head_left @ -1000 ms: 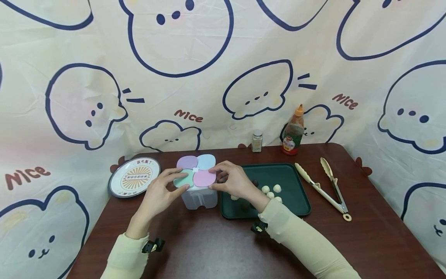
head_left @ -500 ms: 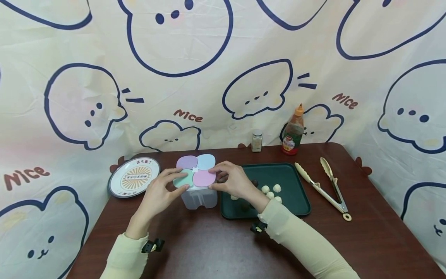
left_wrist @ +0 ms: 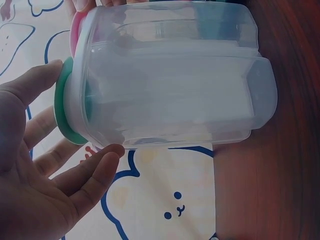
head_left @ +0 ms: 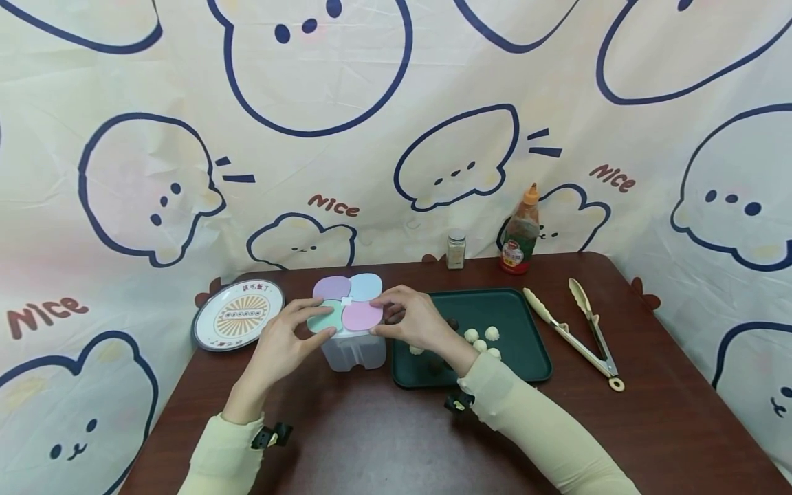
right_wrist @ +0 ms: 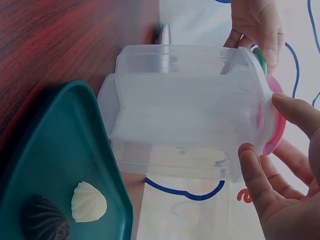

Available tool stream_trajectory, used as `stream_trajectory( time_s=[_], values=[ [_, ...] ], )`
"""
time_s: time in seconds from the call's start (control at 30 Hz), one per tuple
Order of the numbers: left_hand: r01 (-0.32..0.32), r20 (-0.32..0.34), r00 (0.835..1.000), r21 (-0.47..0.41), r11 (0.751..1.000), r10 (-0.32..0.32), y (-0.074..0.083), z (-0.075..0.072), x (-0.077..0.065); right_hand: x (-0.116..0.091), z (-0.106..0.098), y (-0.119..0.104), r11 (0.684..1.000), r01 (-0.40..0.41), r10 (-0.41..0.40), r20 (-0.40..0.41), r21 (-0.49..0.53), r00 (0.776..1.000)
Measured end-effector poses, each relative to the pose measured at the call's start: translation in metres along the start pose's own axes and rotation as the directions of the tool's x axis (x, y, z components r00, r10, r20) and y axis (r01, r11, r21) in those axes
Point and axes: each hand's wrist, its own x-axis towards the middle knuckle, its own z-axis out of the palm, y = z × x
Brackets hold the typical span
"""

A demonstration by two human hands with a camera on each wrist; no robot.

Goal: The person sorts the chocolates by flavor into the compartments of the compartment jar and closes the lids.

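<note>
A translucent plastic storage container (head_left: 353, 355) stands on the table with its lid on. The lid (head_left: 361, 317) is white and carries purple, blue, green and pink petal-shaped flaps. My left hand (head_left: 281, 347) holds the lid's near left corner, thumb and fingertips at the green flap (left_wrist: 62, 107). On the other side, my right hand (head_left: 416, 320) holds the lid's edge by the pink flap (right_wrist: 274, 120), thumb on one side and fingers on the other. Through the clear walls (left_wrist: 170, 90) no contents show.
Right of the container lies a dark green tray (head_left: 531, 368) bearing several white pieces (head_left: 491, 334) and dark ones (right_wrist: 45, 220), shaped like small buns. Tongs (head_left: 603, 364) lie spread farther right. At the back stand a small jar (head_left: 456, 251) and a sauce bottle (head_left: 521, 237). A plate (head_left: 203, 335) sits left.
</note>
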Motion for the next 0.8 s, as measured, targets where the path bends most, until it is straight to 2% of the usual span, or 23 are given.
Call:
stream_trajectory(
  time_s=[0.63, 0.8],
  values=[
    [0.005, -0.002, 1.000, 0.009, 1.000, -0.005, 0.0008, 0.0008, 0.0003, -0.0011, -0.0023, -0.0011, 0.999, 0.026, -0.026, -0.001, 0.032, 1.000],
    [0.006, 0.006, 1.000, 0.006, 1.000, -0.007, 0.0027, 0.0028, 0.0011, -0.0014, -0.0032, -0.0005, 1.000, 0.012, -0.012, -0.001, 0.028, 1.000]
  ],
)
